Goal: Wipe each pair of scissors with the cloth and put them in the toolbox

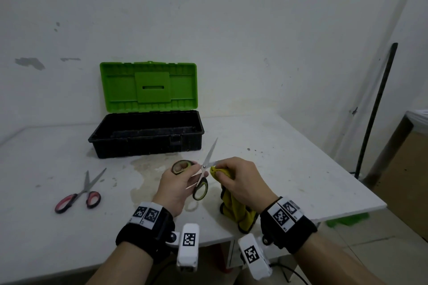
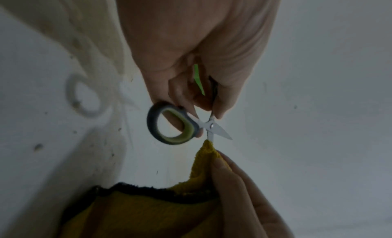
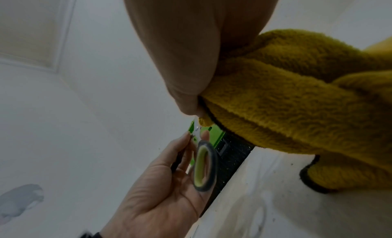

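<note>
My left hand (image 1: 178,180) grips a pair of green-and-grey-handled scissors (image 1: 201,188), spread open, above the table's middle. One blade (image 1: 211,152) points up toward the toolbox. My right hand (image 1: 238,180) pinches a yellow cloth (image 1: 234,208) around the other blade, close to the pivot. In the left wrist view the scissors (image 2: 176,124) meet the cloth (image 2: 203,159) just below the pivot. The right wrist view shows the cloth (image 3: 297,99) bunched under my thumb and the scissors' handle (image 3: 204,169) in my left palm. The black toolbox (image 1: 148,134) stands behind, its green lid (image 1: 149,87) raised.
A second pair of scissors with red-and-black handles (image 1: 80,194) lies closed-ish on the white table (image 1: 289,169) to the left. A stained patch marks the table in front of the toolbox. A black pole (image 1: 377,109) leans at the right past the table's edge.
</note>
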### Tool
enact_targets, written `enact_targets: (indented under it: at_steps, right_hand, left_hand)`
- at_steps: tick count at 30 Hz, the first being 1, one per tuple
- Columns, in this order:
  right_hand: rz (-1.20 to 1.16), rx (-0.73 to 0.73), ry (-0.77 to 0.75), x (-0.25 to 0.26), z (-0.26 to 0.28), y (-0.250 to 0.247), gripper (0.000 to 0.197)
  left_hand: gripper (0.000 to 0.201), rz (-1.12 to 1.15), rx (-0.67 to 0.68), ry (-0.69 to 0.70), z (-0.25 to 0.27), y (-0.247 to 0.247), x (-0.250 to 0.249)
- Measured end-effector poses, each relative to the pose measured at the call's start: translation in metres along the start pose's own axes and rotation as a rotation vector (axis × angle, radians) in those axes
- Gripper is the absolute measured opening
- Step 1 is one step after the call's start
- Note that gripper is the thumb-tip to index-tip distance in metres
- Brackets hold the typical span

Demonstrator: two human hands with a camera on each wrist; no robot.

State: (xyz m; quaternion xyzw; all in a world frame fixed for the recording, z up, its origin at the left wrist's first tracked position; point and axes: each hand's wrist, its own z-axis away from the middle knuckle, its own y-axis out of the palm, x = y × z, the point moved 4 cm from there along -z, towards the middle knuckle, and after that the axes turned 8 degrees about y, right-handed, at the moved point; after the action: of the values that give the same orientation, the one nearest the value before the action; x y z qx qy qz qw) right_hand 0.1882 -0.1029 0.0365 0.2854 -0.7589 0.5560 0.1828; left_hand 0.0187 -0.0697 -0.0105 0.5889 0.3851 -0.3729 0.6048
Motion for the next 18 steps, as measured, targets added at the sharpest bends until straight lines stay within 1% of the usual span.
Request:
enact_targets:
  at_steps: [2,5,8,9,11,14,18]
  right_hand:
    - [-0.036,-0.005,0.005,0.002,0.002,-0.003,0.020]
    - [-0.071,-0.003,0.013,0.003,0.002,-0.005,0.023]
    - [-0.103,-0.037,0.005,0.006,0.000,-0.006,0.017]
    - [-0.122,-0.051,-0.004,0.008,-0.001,-0.007,0.012]
    - [-0.106,-0.080,-0.051,0.014,-0.002,-0.007,0.007]
    - [-0.028,-0.119,-0.132,0.017,-0.006,0.001,0.014]
    - [0.020,-0.122,-0.201,0.013,-0.003,0.010,0.018]
  left_hand:
    - [0.010,0.039,-0.020,-0.002,-0.001,-0.001,0.001]
    - [0.008,0.004,-0.056,-0.010,-0.006,-0.006,0.005]
    - [0.003,0.010,-0.076,-0.015,-0.005,-0.005,0.008]
    - [0.002,-0.003,-0.076,0.002,-0.003,-0.003,0.008]
    - [0.006,-0.060,-0.066,0.062,0.000,0.001,0.008]
    - [0.013,-0.133,-0.062,0.134,0.002,0.005,0.011]
    - [0.017,-0.138,-0.077,0.175,0.003,0.005,0.011]
